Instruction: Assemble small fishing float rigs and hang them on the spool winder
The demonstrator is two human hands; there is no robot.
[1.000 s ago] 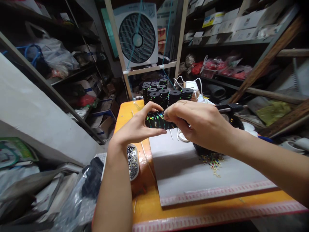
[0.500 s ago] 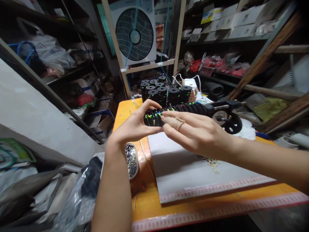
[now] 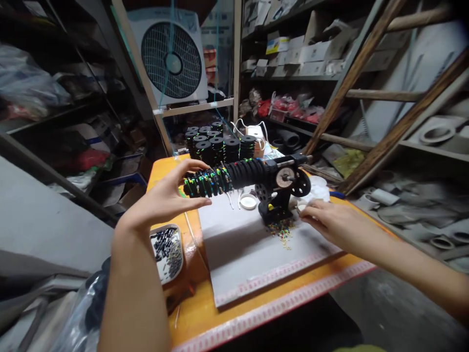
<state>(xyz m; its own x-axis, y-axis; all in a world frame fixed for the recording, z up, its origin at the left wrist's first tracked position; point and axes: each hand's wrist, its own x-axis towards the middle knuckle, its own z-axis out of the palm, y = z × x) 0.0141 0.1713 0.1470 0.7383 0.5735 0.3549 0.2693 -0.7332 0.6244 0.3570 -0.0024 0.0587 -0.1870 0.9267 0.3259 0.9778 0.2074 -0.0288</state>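
In the head view, the left hand [image 3: 161, 198] cups the far end of a black roll [image 3: 223, 180] in a loose grasp, thumb beneath and fingers over the top. The roll sticks out sideways from its stand [image 3: 281, 199], with no prop that I can see at that end, so I take the hand to be steadying it. Bright dots and green threads crowd the part nearest that hand.

The right hand [image 3: 331, 220] is down by the stand's foot, fingertips drawn together beside something white; I can't tell whether they hold anything. Colourful beads [image 3: 283, 233] lie just to its left, probably kept there for easy picking. Below the left hand, a small tray [image 3: 161, 270] keeps dark little pieces from scattering. Beyond it, black spools [image 3: 217, 142] stand upright, bunched together, presumably to save room.
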